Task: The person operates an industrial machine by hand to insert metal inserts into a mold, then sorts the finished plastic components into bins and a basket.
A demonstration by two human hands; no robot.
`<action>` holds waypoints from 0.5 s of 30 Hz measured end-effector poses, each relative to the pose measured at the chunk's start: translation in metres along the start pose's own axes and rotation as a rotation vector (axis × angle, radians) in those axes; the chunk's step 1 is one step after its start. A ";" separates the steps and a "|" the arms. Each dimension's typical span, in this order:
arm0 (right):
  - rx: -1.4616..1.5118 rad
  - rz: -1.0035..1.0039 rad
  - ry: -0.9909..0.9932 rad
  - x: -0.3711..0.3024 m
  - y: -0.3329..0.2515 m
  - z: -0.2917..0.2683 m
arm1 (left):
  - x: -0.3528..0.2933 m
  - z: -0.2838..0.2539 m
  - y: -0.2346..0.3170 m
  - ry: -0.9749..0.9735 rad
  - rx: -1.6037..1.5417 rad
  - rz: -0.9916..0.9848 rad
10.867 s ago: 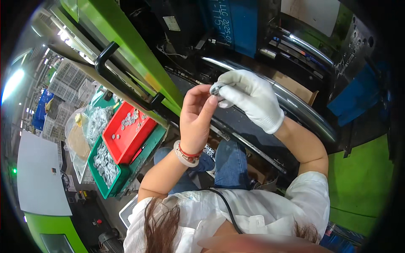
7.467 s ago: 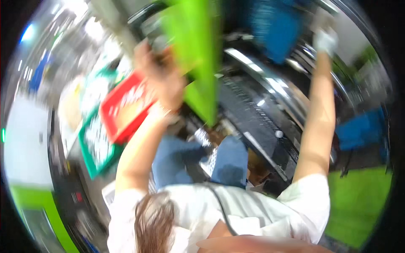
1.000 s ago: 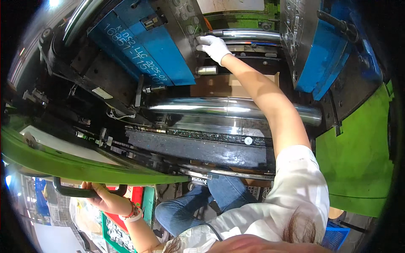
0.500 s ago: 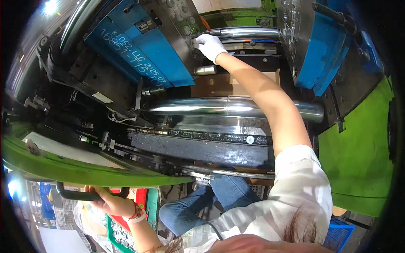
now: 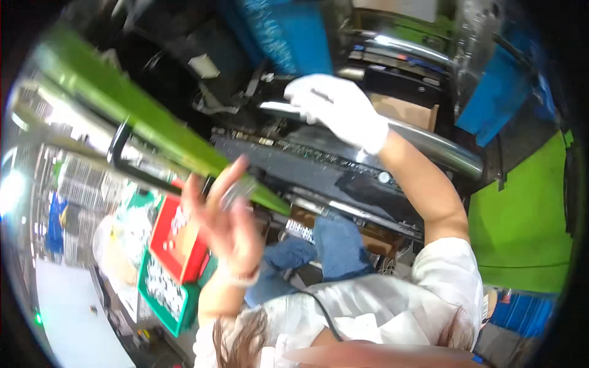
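Red tray point(image 5: 193, 260), left-ctr of frame: tilted, small pale parts point(image 5: 179, 221) clustered twd far end, a few more nr mid-floor; exact count n/a, blurred. Directly below-left in frame, partly overlapped by tray: green bin point(image 5: 190, 302), filled w/ a dense heap of whitish pcs point(image 5: 162, 287), indiv. shapes lost to blur. Above bin, left of frame: plastic bag point(image 5: 135, 227), pale contents, cannot ID. Far left of frame: grey mesh crates point(image 5: 80, 184), stacked, contents unreadable. Lwr right of frame: blue crate point(image 5: 521, 316), contents likewise unreadable. Upper right of frame: brown cardboard point(image 5: 402, 110), box or loose sheet, cannot tell; seen beyond steel bar point(image 5: 435, 147).

L hand point(image 5: 230, 230), left of ctr: bare, pale band point(image 5: 244, 280) at wrist, fingers spread apart & blurred. Pale smear point(image 5: 239, 193) betw. finger & thumb; cannot tell if a part or background. In view, overlapping right edge of red tray; contact cannot be confirmed. Adjacent, twd upper left: black handle point(image 5: 119, 144) on green door point(image 5: 132, 104).

R hand point(image 5: 346, 113), upper ctr of frame: white-gloved, fingers curled, dark gap visible betw. thumb & fingers; cannot tell if gripping anything. In view, covering mid-section of steel bar, above black ledge point(image 5: 288, 165). On ledge, right of ctr: small white disc point(image 5: 384, 177).
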State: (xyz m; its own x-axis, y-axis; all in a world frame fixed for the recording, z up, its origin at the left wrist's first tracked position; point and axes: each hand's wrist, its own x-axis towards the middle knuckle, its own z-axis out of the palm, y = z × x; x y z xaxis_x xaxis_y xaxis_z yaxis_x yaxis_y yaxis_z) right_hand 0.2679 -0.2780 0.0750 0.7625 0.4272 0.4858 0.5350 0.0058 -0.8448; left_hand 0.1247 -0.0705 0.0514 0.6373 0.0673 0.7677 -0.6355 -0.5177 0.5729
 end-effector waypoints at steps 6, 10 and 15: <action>0.207 0.254 -0.181 -0.042 -0.033 0.047 | 0.016 0.034 -0.002 -0.261 -0.900 -0.226; 0.422 0.238 -0.101 -0.050 -0.025 0.058 | 0.006 0.034 -0.006 -0.097 -0.826 -0.344; 0.596 0.160 0.112 -0.061 -0.020 0.069 | -0.001 0.030 -0.008 -0.015 -0.922 -0.672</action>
State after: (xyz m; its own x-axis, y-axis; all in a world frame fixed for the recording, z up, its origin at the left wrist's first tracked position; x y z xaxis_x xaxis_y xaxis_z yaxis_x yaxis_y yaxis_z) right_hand 0.1856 -0.2417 0.0470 0.8672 0.3671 0.3364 0.1412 0.4666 -0.8731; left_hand 0.1421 -0.0920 0.0369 0.9708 0.0804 0.2260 -0.2379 0.4434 0.8642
